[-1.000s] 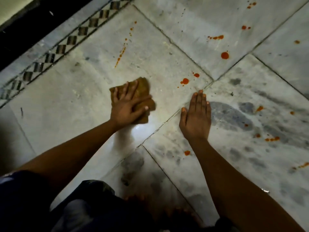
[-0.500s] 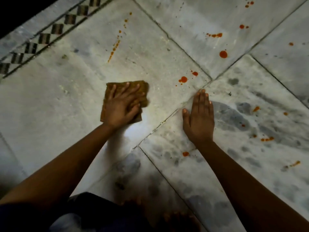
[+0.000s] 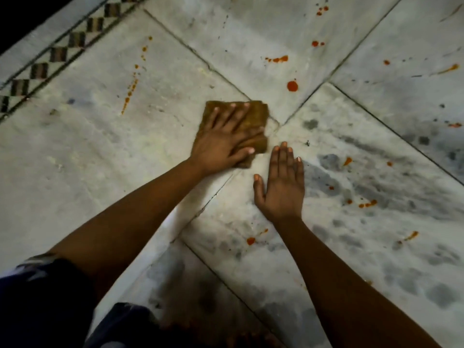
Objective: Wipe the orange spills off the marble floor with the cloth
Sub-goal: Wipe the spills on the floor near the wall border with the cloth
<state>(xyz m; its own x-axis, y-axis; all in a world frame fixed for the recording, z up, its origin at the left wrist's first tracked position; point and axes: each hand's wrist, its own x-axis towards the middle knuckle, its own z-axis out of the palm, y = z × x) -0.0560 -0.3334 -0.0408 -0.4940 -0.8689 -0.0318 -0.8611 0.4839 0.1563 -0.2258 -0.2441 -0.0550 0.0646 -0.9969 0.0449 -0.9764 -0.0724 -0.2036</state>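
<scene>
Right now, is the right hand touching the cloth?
Apart. The head view shows a strip of bare marble between the right hand fingertips and the cloth edge; only the left hand presses it.

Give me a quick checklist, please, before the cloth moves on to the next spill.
1. Left hand flat on the cloth: ok.
2. Right hand braced flat on the floor, off the cloth: ok.
3. Nearest round spill just beyond the cloth, path unobstructed: ok.
4. Floor free of spills: not ok; the streak and the drop remain.
5. Cloth underside clean enough: cannot tell.
</scene>
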